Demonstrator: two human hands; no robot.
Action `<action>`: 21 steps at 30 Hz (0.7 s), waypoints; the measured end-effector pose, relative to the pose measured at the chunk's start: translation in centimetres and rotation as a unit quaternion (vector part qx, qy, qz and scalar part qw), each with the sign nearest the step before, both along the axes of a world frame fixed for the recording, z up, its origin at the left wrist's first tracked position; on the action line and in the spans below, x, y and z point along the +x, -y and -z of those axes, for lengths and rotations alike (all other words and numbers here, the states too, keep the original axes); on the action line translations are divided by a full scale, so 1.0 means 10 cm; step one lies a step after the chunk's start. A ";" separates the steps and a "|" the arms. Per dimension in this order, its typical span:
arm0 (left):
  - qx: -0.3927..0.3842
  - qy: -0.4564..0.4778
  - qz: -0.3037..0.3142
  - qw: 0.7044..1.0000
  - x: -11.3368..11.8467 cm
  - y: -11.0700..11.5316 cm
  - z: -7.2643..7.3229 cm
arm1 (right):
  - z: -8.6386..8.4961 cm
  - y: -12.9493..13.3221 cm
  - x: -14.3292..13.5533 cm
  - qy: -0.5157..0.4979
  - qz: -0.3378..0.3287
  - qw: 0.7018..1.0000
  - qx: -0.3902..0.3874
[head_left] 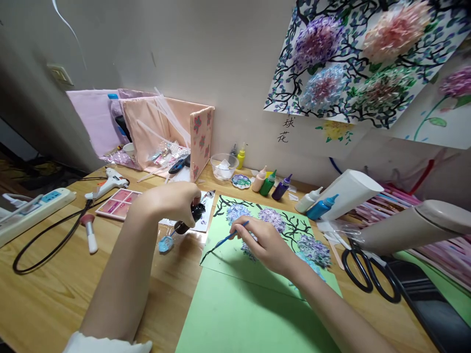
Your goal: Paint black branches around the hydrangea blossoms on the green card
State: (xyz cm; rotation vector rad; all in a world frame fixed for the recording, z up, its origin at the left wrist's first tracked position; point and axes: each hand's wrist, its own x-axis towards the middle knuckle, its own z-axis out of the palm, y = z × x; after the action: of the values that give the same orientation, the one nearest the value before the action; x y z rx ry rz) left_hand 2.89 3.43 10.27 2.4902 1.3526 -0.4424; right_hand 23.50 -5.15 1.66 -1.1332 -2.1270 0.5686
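My left hand [177,202] is closed around a small black bottle [183,227], tilted so one end points down to the left. Just below that end lies a light-blue paint-covered piece [166,244] on clear film. Between the fingers of my right hand [265,241] is a thin blue paintbrush [224,240]. Its dark tip rests at the lower left edge of a green sheet [230,260]. Black branches and textured flower clusters in blue and purple [271,219] cover the sheet's upper part; my right hand hides some of them.
Paint bottles [268,183] line the wall side. A white bowl [224,166] and a pink fabric box [202,139] stand at the back. Black-handled scissors [371,274] lie right. A glue gun [110,182], makeup brush [89,233] and power strip [40,211] lie left.
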 end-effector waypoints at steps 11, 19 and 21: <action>-0.005 -0.016 -0.003 1.000 0.01 0.02 -0.02 | -0.03 -0.03 0.08 0.029 0.004 1.000 -0.003; 0.000 -0.035 0.002 0.999 0.02 0.02 -0.04 | -0.03 -0.05 0.13 0.048 0.028 0.998 0.005; -0.001 -0.034 0.003 0.999 0.02 0.02 -0.04 | -0.04 -0.06 0.14 0.050 0.031 0.998 0.007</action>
State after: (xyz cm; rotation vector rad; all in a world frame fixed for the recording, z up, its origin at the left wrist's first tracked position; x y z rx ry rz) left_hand 3.11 3.21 10.67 2.4980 1.3698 -0.5335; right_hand 24.88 -4.59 2.05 -1.2369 -2.1687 0.4764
